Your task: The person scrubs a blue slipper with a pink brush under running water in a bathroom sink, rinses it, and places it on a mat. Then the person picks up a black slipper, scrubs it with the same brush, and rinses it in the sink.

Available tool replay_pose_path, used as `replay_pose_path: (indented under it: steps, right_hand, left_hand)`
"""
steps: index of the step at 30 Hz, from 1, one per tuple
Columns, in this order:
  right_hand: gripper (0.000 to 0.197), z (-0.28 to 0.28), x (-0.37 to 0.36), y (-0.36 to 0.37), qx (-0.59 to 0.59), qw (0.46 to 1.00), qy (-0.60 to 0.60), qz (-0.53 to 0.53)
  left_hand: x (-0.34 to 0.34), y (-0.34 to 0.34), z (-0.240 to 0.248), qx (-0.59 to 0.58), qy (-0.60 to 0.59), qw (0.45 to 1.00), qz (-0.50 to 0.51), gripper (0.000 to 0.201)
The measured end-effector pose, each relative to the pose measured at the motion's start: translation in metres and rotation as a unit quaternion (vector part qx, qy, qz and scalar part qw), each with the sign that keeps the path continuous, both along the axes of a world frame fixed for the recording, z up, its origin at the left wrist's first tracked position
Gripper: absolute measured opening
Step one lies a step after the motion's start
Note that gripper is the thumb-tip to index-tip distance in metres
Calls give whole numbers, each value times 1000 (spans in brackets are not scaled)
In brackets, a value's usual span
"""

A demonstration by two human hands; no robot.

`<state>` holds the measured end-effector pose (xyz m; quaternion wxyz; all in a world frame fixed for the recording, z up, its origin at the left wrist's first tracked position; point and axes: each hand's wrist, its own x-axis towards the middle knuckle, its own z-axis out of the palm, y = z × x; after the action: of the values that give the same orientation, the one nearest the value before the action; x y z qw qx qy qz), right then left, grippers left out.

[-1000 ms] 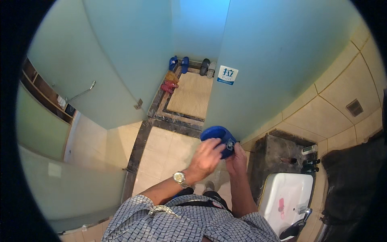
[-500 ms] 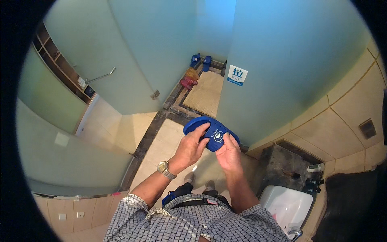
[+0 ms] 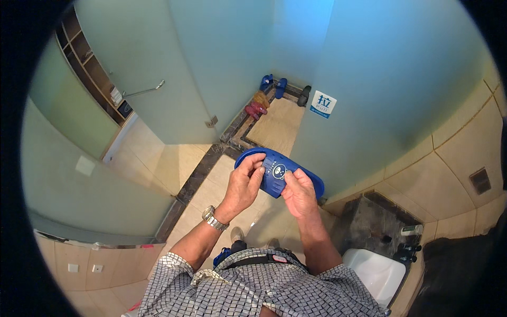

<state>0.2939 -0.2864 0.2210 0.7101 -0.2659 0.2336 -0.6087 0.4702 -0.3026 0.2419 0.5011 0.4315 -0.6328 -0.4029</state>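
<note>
Compared with one second ago, the blue slipper (image 3: 277, 173) lies broadside, more of its length showing; its strap is consequently exposed between the hands. Its long axis slants from upper left to lower right (toe end not determinable), above the floor (image 3: 203, 193). The right hand (image 3: 301, 198) grasps it, thumb on strap; the left hand (image 3: 242, 187) touches it, grip uncertain.
</note>
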Motion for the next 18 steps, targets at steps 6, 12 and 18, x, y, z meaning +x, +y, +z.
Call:
replay_pose_path:
  steps: [6, 12, 18]
  right_hand:
    - [20, 3, 31, -13, 11, 1000, 25, -4]
    - [22, -16, 49, -28, 13, 998, 67, 2]
    - [43, 10, 65, -28, 33, 997, 55, 31]
  left_hand:
    - [31, -2, 2, 38, 33, 999, 4, 30]
    - [51, -9, -3, 22, 77, 996, 36, 29]
    - [71, -15, -5, 26, 72, 996, 42, 28]
